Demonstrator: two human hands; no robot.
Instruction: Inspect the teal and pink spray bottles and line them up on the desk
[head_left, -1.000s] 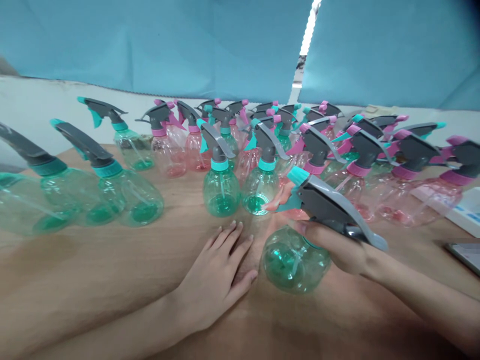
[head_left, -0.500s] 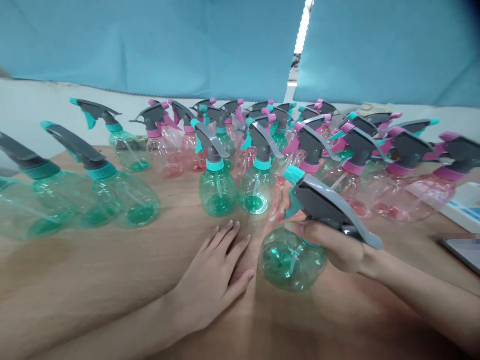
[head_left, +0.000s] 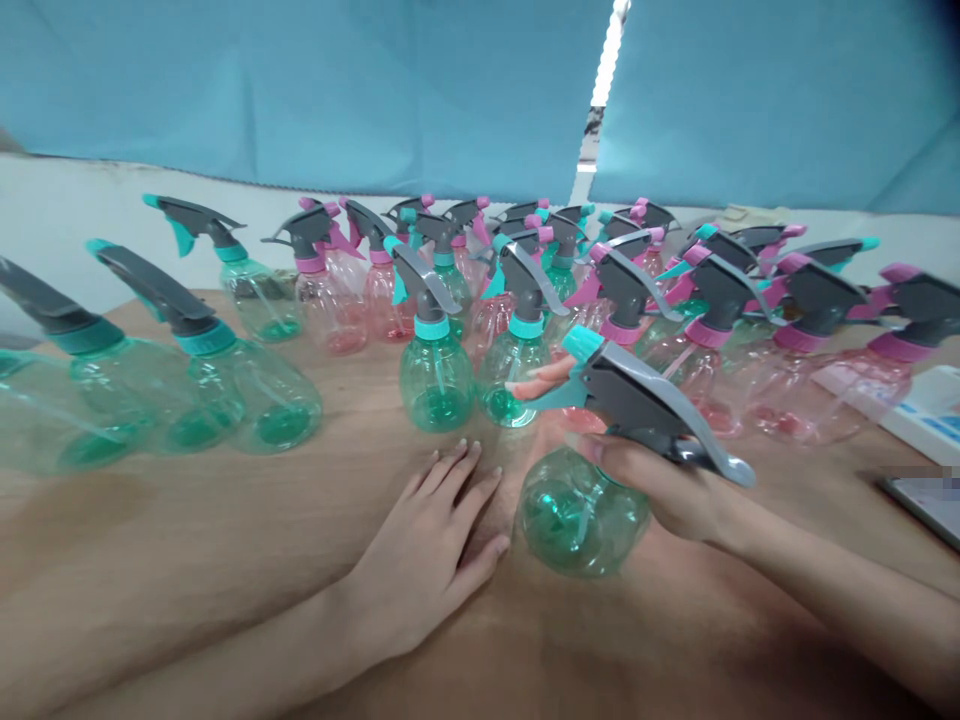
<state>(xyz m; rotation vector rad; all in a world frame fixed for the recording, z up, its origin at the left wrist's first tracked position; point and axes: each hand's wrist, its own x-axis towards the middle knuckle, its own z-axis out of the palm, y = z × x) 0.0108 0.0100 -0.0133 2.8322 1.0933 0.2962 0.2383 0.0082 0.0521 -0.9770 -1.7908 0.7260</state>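
Observation:
My right hand (head_left: pixel 660 480) grips a green spray bottle (head_left: pixel 581 515) around the neck, below its grey head. The bottle is tilted, its turquoise nozzle pointing up and left. Two of my right fingertips show beyond the turquoise trigger, stretched forward; the other fingers are hidden behind the bottle. Flat on the wooden table (head_left: pixel 300 560) lies my left hand (head_left: pixel 431 540), fingers apart and holding nothing. Just beyond it stand two green spray bottles (head_left: pixel 437 385) side by side, upright.
Several pink spray bottles (head_left: pixel 795 390) and green ones crowd the back and right. More green spray bottles (head_left: pixel 277 405) stand at left. A white box (head_left: pixel 926 415) and a dark flat device (head_left: pixel 922 510) lie at the right edge. A blue curtain (head_left: pixel 300 90) hangs behind.
The fingers of my right hand at the trigger have straightened forward, and the trigger has swung outward. The held bottle has shifted very slightly left and up. My left hand stays put.

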